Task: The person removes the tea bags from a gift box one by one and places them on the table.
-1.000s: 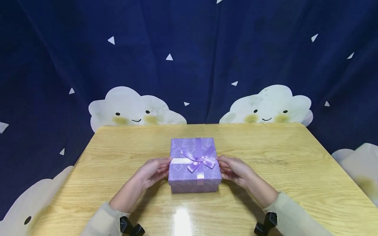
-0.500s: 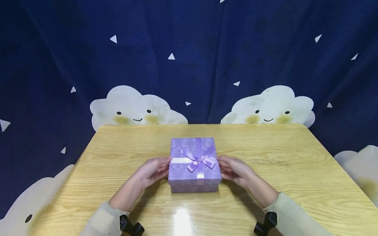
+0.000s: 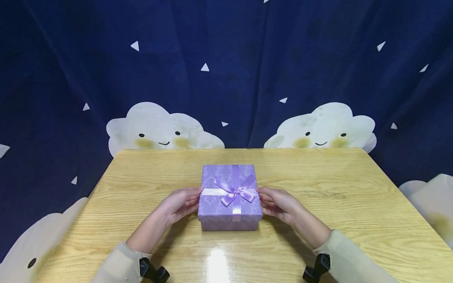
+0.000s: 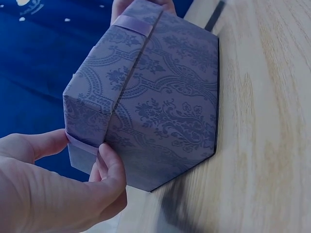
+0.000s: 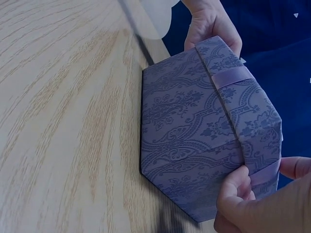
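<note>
A lilac gift box (image 3: 219, 224) with a damask pattern stands on the wooden table. Its lid (image 3: 214, 204) is on, crossed by a satin ribbon tied in a bow (image 3: 236, 192). At the left side my left hand (image 3: 178, 204) pinches the lid's edge, thumb near the ribbon and curled fingers at the lower rim, as the left wrist view shows (image 4: 63, 184). My right hand (image 3: 279, 204) pinches the opposite edge the same way; in the right wrist view its fingertips (image 5: 233, 187) touch the lid's lower rim. The box's inside is hidden.
The wooden table (image 3: 336, 188) extends around the box, its far edge meeting a dark blue curtain (image 3: 226, 78) with smiling clouds. A black wrist camera (image 3: 153, 270) sits at each sleeve. Light glares on the tabletop near the front.
The gift box has shifted slightly to the left, and both hands have moved with it. Their grip on the lid's edges looks the same.
</note>
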Motion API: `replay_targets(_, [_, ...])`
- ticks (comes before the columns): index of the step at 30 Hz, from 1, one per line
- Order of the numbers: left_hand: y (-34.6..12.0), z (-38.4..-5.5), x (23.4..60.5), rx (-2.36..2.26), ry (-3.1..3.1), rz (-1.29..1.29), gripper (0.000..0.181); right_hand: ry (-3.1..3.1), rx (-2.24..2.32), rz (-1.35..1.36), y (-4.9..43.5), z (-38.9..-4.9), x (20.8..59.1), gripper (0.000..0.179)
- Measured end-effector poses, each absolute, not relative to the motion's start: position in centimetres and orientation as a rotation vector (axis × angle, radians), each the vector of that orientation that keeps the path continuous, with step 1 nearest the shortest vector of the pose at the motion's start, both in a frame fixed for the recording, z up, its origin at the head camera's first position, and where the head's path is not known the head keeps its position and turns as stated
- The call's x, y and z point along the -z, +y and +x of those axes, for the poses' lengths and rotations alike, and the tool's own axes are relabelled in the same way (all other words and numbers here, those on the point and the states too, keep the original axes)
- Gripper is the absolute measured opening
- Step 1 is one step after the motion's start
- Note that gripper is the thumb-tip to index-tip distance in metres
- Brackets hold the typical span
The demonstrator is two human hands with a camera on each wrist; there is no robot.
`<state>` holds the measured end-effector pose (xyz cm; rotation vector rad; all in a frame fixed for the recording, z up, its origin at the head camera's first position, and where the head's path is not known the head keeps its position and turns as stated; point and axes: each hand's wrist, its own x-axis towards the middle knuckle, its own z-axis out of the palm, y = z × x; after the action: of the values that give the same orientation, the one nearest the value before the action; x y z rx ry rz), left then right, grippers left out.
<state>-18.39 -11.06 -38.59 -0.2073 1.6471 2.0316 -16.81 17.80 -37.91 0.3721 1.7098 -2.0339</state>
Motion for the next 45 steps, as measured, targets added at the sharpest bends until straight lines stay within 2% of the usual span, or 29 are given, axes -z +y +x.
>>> replay_targets(8, [-11.01,-18.49,38.7,-2.034,1.672,-0.203,0.04,1.675,2.04,0.381,17.82,-16.81,37.61,0.025])
replay_targets(17, [-11.01,-18.16,38.77,-2.026,1.689,-0.192,0.039,1.667,2.021,0.346,18.06,-16.78,37.71,0.008])
replay_targets(45, [-10.88,-18.14,38.53,-2.032,1.736,-0.188,0.04,1.611,2.053,0.321,18.37,-16.62,37.08,0.008])
